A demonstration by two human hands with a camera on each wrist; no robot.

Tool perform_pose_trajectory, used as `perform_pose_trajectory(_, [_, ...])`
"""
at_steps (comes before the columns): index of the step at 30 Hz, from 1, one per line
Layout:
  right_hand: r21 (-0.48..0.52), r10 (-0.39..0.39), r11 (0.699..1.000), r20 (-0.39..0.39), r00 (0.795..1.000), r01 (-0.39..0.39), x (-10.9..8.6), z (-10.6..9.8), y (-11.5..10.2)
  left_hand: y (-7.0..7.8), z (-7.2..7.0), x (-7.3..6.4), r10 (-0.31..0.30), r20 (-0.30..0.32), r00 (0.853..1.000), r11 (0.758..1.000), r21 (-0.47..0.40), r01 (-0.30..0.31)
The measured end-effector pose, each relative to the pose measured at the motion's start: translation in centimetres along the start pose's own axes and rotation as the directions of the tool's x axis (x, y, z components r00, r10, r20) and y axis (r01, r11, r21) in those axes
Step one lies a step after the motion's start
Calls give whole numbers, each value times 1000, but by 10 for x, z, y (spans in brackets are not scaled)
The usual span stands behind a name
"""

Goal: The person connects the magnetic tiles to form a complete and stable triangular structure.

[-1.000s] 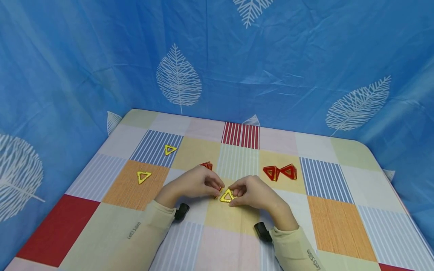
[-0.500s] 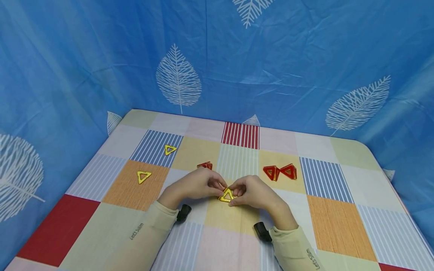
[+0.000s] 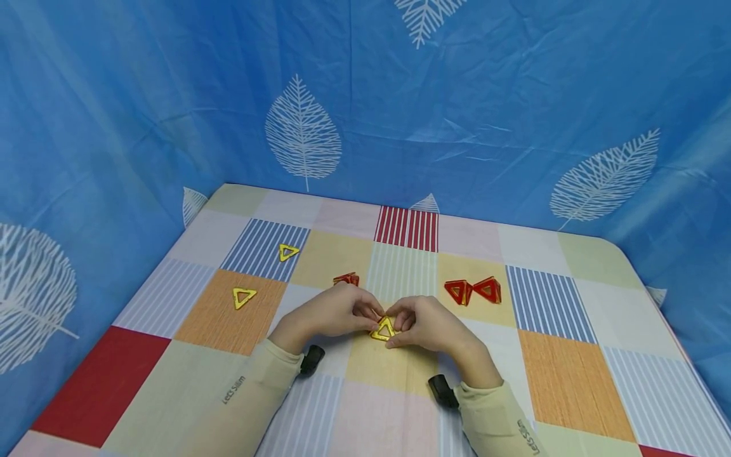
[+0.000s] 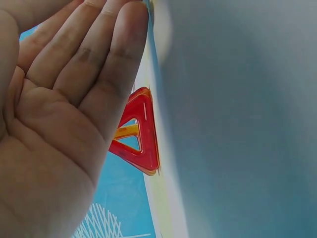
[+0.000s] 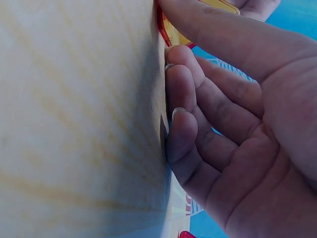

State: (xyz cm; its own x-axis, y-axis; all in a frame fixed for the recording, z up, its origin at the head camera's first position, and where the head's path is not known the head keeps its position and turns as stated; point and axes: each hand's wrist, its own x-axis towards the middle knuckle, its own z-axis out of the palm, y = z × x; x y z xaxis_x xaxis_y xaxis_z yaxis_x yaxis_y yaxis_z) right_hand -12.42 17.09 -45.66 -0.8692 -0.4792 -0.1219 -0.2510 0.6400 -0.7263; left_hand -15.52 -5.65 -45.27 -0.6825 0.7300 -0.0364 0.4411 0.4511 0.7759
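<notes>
Just in front of the table's middle, both hands meet at a small triangular piece built of see-through triangle tiles, its yellow tile (image 3: 381, 337) facing me. Thumb and fingers of my left hand (image 3: 337, 311) pinch its left side and top. My right hand (image 3: 425, 324) holds the right side, thumb low at the front. Red edges show behind the yellow in the right wrist view, near the tile piece (image 5: 173, 35); fingers hide much of it. Beyond my left hand stands a red tile piece (image 3: 345, 278), partly covered in the head view; its red triangle (image 4: 147, 134) shows beside my left palm.
Two red tile pieces (image 3: 495, 291) stand point to point at the right. Two loose yellow triangle tiles lie at the left, a nearer tile (image 3: 236, 298) and a farther tile (image 3: 282, 252). A patchwork cloth (image 3: 400, 412) covers the table; a blue curtain (image 3: 485, 95) hangs behind.
My left hand has moved slightly right, bringing its fingertips against the yellow tile beside my right hand's fingers. The right hand has stayed nearly still.
</notes>
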Motion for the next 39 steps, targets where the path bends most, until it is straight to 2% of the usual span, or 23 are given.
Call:
perform_pose_trajectory(8, [16,-28,999,2,1000,28,0,0,1,0,-2,-1,-30,22,999,999,-22,31])
perform_pose_trajectory(12, [8,-25,1000,-1,1000,25,1,0,0,-2,-3,-1,-45,20,999,999,24,45])
perform_pose_trajectory(18, [-22,-3,1000,-20,1000,3,0,0,-1,-3,-2,-1,-20,6,1000,994,110,19])
perform_pose_trajectory(22, [-44,-22,999,-26,999,21,0,0,0,-1,-1,0,-19,-10,1000,990,140,20])
perform_pose_trajectory(26, [-31,-36,999,-22,999,35,-1,-1,1,1,-1,0,-27,-12,1000,992,121,29])
perform_pose_trajectory(32, [10,-32,999,-7,999,32,-2,-3,0,3,-1,-1,-50,36,998,998,34,48])
perform_pose_trajectory(39, [59,-2,998,5,1000,1,0,-3,-2,5,1,0,-101,66,993,994,35,99])
